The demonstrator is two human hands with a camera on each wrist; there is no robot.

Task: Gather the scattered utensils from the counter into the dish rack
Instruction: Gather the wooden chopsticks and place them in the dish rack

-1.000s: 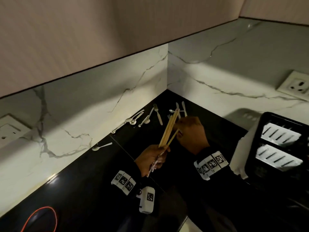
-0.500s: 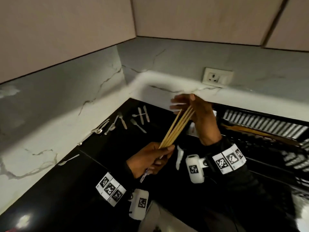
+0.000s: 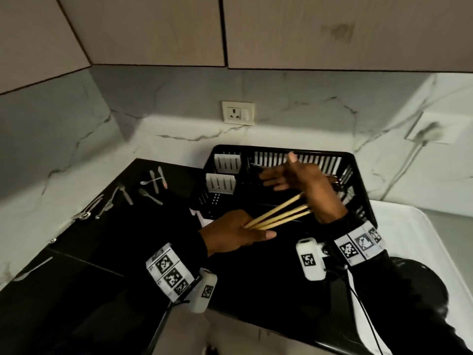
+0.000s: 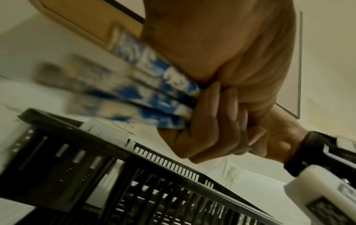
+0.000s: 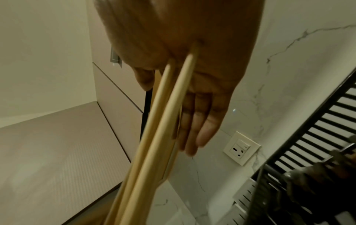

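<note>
To the left of the dish rack (image 3: 358, 180), metal spoons and forks (image 3: 151, 183) are seen scattered on the black worktop (image 3: 115, 252) beside the marble wall. At the rack's near rim, a bundle of wooden chopsticks (image 3: 277, 213) is gripped at its blue-patterned ends by the left hand (image 3: 233, 233), fingers curled round it. Over the rack, the tips are steadied against the palm of the right hand (image 3: 299, 181), whose fingers are held straight and spread. The sticks are judged light, stiff and smooth, so slipping or fanning is likely; they are best held together near the thick ends. The cutlery is best lifted by the handles.
</note>
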